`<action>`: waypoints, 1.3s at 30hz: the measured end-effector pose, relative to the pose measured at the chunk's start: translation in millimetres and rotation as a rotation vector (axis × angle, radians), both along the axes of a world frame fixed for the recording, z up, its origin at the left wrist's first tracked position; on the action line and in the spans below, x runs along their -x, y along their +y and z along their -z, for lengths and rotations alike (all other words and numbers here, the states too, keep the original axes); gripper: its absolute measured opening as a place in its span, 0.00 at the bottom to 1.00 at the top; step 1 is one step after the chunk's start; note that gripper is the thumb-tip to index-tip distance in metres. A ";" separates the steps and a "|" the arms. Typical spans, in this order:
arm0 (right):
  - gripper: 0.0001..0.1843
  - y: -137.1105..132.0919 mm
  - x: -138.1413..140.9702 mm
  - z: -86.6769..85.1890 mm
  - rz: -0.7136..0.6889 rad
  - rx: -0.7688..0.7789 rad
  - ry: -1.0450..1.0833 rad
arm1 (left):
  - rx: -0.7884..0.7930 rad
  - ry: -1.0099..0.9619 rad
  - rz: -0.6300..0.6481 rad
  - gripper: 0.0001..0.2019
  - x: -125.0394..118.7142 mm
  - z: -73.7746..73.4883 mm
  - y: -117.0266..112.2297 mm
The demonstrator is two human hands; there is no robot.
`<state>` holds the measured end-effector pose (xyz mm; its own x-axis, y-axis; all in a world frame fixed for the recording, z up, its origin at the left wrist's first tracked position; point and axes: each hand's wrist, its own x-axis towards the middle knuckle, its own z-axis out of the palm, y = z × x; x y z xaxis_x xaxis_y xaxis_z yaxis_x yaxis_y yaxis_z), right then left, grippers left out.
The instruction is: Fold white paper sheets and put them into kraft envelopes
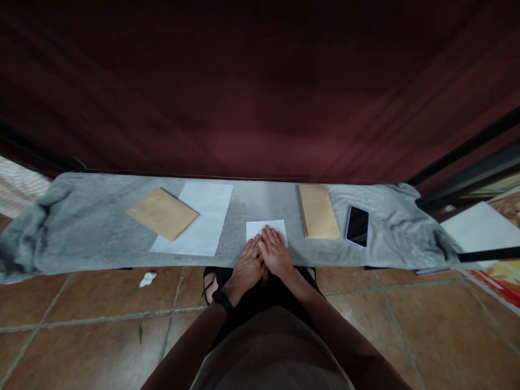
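A small folded white paper (pixel 260 227) lies on a grey cloth (pixel 101 238) spread over a narrow surface in front of me. My left hand (pixel 247 267) and my right hand (pixel 275 250) lie side by side, fingers stretched flat, pressing on the paper's near edge. A black band circles my left wrist. Neither hand holds anything.
Left of the paper lie a white sheet (pixel 205 222) and a brown envelope (pixel 161 213) partly on it. To the right lie another brown envelope (pixel 318 211) and a dark phone (pixel 357 226). A dark red curtain (pixel 260 86) hangs behind. The floor (pixel 426 325) is tiled, with a paper scrap (pixel 147 279) on it.
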<state>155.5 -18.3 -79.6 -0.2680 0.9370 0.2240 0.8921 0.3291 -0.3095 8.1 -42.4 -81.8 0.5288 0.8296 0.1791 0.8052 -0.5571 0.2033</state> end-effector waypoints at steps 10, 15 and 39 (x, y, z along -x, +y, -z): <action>0.31 -11.1 -22.5 2.5 0.001 -0.032 -0.061 | -0.032 0.024 0.039 0.23 3.5 -9.3 -1.5; 0.33 -16.8 -40.8 5.8 -0.024 -0.046 -0.105 | -0.042 0.062 0.065 0.27 9.7 -14.0 -3.9; 0.28 -32.7 -51.0 -7.8 -0.184 0.031 -0.031 | 0.024 0.068 0.059 0.35 35.0 -16.6 -17.8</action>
<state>206.5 -51.0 -71.9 -0.4419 0.8778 0.1849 0.8268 0.4785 -0.2956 -26.9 -60.1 -65.2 0.5867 0.8006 0.1218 0.7837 -0.5992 0.1635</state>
